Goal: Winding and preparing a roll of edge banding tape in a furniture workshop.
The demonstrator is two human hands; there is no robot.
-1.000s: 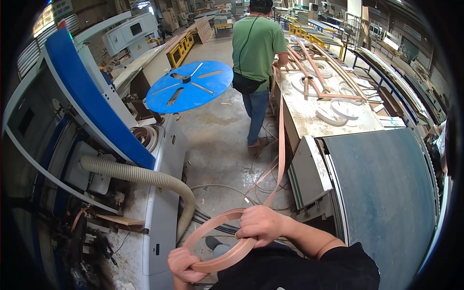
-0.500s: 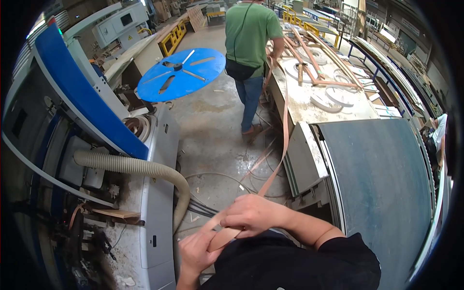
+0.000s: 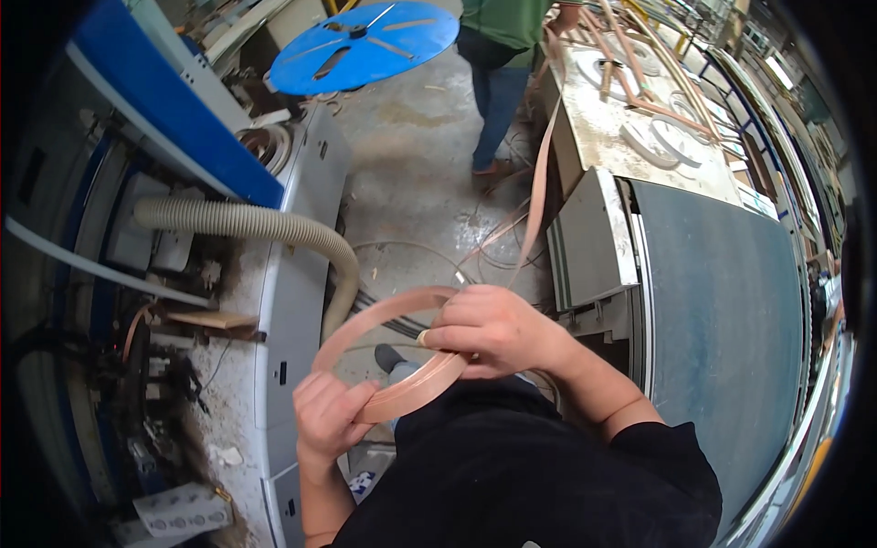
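Observation:
A coil of copper-brown edge banding [image 3: 416,388] is held in front of my body as a wide loop of several turns. My left hand [image 3: 333,411] closes around its left side, thumb on top. On the right side my right hand [image 3: 493,331] grips the coil, its fingers wrapped over the strip. From behind the right hand a loose length of the banding [image 3: 541,187] runs away from me, twisting down near the floor and up toward a co-worker [image 3: 504,55] in a green shirt at the far worktable.
To the left stands a grey and blue machine [image 3: 301,265] with a ribbed hose [image 3: 247,222]. A slotted blue disc [image 3: 365,46] is beyond it. On the right is a dark flat belt surface [image 3: 722,338]; behind it, a worktable [image 3: 594,178] carries strips and coils. Cables [image 3: 393,245] lie on the floor.
My hands have moved apart, and the banding between them now shows as a wide open coil. The view has tilted downward, so the co-worker and blue disc sit higher.

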